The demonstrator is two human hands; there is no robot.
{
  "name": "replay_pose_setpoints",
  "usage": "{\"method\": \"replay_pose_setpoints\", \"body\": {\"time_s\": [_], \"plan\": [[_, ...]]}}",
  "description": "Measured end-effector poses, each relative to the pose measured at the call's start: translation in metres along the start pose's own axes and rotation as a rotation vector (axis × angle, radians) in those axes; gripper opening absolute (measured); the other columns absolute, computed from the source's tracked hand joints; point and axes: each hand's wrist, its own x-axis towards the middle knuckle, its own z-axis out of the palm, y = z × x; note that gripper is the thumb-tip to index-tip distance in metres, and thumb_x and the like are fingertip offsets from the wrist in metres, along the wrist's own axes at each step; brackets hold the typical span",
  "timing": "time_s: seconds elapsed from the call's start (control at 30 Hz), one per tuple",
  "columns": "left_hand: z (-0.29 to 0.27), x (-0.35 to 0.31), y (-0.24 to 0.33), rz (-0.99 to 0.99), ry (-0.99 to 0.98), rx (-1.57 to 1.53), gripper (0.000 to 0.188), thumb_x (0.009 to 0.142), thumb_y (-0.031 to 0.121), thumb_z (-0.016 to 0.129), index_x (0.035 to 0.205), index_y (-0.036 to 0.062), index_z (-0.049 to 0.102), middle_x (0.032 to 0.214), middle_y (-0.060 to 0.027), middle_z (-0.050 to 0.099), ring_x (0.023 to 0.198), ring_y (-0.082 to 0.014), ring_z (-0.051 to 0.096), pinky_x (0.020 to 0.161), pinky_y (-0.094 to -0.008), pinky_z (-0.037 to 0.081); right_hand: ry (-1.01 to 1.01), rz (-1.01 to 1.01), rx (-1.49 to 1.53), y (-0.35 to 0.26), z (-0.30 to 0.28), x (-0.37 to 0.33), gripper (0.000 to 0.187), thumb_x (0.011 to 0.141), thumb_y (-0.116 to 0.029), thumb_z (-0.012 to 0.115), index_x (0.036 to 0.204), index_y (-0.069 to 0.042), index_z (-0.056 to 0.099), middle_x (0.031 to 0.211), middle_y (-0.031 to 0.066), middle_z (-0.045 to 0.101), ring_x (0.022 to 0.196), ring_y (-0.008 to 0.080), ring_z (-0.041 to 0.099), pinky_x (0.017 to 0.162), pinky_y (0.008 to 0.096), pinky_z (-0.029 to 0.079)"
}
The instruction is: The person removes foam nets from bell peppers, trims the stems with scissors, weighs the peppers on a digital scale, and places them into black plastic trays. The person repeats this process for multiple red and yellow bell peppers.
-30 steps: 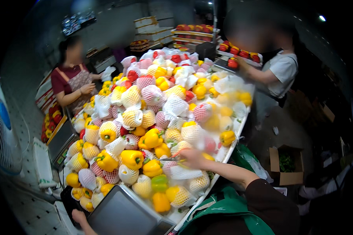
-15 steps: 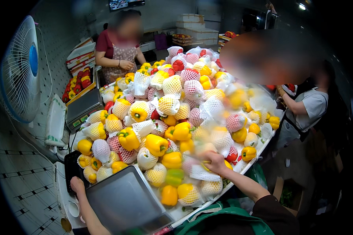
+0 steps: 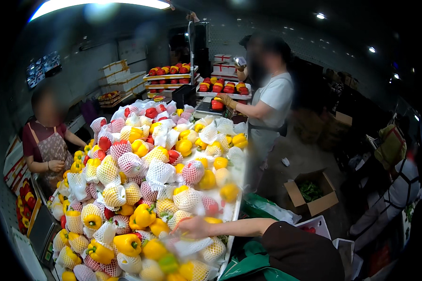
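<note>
My right hand reaches in from the right, low over the near part of a big pile of peppers. Its fingers are blurred among the fruit, so their grip does not show. Close to its fingertips lie bare yellow peppers and a pepper in a white foam net. Below the wrist is a loose piece of white foam net. Other peppers, red and yellow, sit in pink or white foam nets, such as a pink-netted one. My left hand is out of view.
Left of the pile stands a person in a patterned apron. At the far right end another person's gloved hand touches a red pepper on a scale. Trays of peppers stand behind. A cardboard box with greens is on the floor.
The view has swung right and up, bringing the trays and floor box into sight. My left hand, the steel-topped scale and the fan have left the picture. My right arm still extends over the peppers.
</note>
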Motion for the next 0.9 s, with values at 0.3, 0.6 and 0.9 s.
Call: {"method": "replay_pose_setpoints", "body": {"time_s": [0.3,0.6,0.9], "plan": [[-0.003,0.011,0.01,-0.008,0.017,-0.002,0.029,0.071,0.027,0.071,0.075,0.0,0.061,0.075,-0.0219,0.063,0.066,-0.0418,0.059,0.056,-0.0494,0.046,-0.002,-0.004,0.013,-0.005,-0.005,0.0,0.025,0.07,-0.02,0.072,0.084,-0.01,0.054,0.074,0.0067,0.057,0.069,0.0267,0.06,0.057,0.0369,0.047],[-0.012,0.0,0.002,-0.042,0.037,-0.036,0.02,0.071,0.017,0.069,0.081,0.0025,0.059,0.078,-0.02,0.062,0.074,-0.041,0.06,0.063,-0.0495,0.048,-0.046,-0.037,0.064,-0.007,0.001,0.018,0.025,0.061,-0.003,0.065,0.085,-0.007,0.061,0.082,0.0103,0.063,0.076,0.029,0.062,0.066,0.0375,0.05],[-0.135,-0.034,0.061,-0.014,0.589,-0.372,0.012,0.071,0.008,0.065,0.082,0.0037,0.062,0.084,-0.0155,0.062,0.081,-0.0333,0.061,0.07,-0.0417,0.049,-0.174,0.161,0.13,0.024,0.009,-0.007,0.02,0.077,0.006,0.063,0.081,-0.004,0.047,0.064,-0.0027,0.04,0.058,0.0063,0.036,0.05,0.023,0.032]]}}
